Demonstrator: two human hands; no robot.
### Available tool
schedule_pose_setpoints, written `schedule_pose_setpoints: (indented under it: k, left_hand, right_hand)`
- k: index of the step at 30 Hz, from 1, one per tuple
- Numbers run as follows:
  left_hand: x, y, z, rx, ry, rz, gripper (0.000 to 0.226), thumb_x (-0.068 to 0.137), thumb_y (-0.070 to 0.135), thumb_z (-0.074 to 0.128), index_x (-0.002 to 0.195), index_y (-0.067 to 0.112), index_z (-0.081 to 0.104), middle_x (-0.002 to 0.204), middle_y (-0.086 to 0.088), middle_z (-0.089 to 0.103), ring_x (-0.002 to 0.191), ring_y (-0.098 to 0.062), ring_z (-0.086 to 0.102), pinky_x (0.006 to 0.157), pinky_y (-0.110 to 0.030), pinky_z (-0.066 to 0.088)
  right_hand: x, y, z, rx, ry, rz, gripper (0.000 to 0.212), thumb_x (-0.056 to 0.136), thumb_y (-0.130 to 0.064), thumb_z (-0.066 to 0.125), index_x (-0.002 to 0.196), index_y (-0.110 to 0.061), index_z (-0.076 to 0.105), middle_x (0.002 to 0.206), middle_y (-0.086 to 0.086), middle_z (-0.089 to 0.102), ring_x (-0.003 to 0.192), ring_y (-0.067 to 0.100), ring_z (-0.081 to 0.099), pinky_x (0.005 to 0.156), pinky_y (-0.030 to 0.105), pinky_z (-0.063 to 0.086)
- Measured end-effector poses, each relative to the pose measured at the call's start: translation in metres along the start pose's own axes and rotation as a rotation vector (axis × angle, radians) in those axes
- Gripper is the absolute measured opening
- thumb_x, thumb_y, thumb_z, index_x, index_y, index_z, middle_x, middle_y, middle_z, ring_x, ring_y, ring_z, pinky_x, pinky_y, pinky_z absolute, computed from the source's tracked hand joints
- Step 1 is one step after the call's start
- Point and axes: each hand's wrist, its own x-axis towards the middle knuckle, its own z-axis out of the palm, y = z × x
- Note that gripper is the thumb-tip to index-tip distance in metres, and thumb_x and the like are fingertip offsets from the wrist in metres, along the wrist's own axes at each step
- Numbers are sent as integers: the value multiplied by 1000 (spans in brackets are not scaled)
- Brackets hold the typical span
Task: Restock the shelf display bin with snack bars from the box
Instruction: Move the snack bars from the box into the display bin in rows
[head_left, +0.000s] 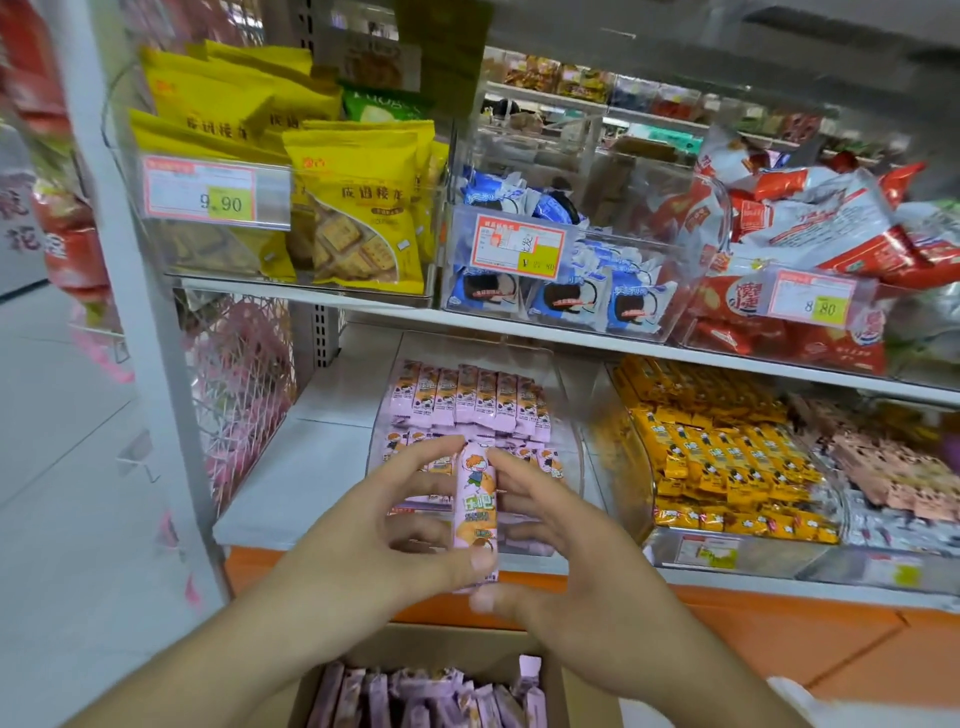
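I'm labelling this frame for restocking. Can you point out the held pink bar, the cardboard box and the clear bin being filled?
Pink bar (476, 512): head view, middle of its wrapper.
Box (441, 644): head view, far cardboard wall.
Bin (563, 395): head view, clear right wall.

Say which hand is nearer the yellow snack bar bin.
Right. The right hand holds the pink bar just left of the yellow snack bar bin; the left hand is farther left, beyond the bar.
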Motion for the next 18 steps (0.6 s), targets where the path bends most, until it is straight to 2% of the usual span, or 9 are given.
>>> schedule_pose_setpoints:
  k: [2,5,8,13,16,18]
  left_hand:
    - [1,-2,-3,-7,-67,-3,90,67,15,97,138,51,56,127,9,68,98,-27,75,90,-39,59]
    - [3,-6,-4,-18,-125,-4,104,59,13,101,142,52,53,127,8,67,100,-36,71,81,-34,58]
    - [5,-12,2,22,-145,-6,114,58,6,101,147,51,47,123,4,70,99,-40,68,81,-35,58]
    - [10,-17,14,1,-125,-1,111,54,0,100,139,55,54,121,13,65,97,-31,73,86,-41,61]
    - [17,-19,18,-9,-104,-3,112,49,-2,102,137,51,57,117,11,66,91,-33,73,82,-35,61]
    - [25,-19,19,-48,-78,-1,111,46,-10,100,135,43,60,115,5,68,84,-33,72,79,-37,62]
  right_hand:
    - [-1,3,-4,53,-33,10,92,83,-14,89,136,-73,42,139,-40,54,133,-7,53,110,25,48]
    - [-2,10,-9,195,-79,73,93,83,-9,88,146,-61,44,140,-26,61,128,8,61,111,38,50]
    - [-1,14,-12,259,-105,127,90,83,-6,87,148,-54,47,136,-10,65,121,16,66,108,40,53]
    - [5,23,-15,266,-29,173,87,74,-2,91,142,-45,57,131,-6,59,108,17,71,101,41,58]
    - [6,30,-20,329,-17,171,81,76,-6,87,145,-37,58,133,-1,62,111,19,71,104,37,56]
    - [7,32,-25,393,-12,166,71,79,-10,80,143,-31,61,135,-2,66,116,19,70,106,36,55]
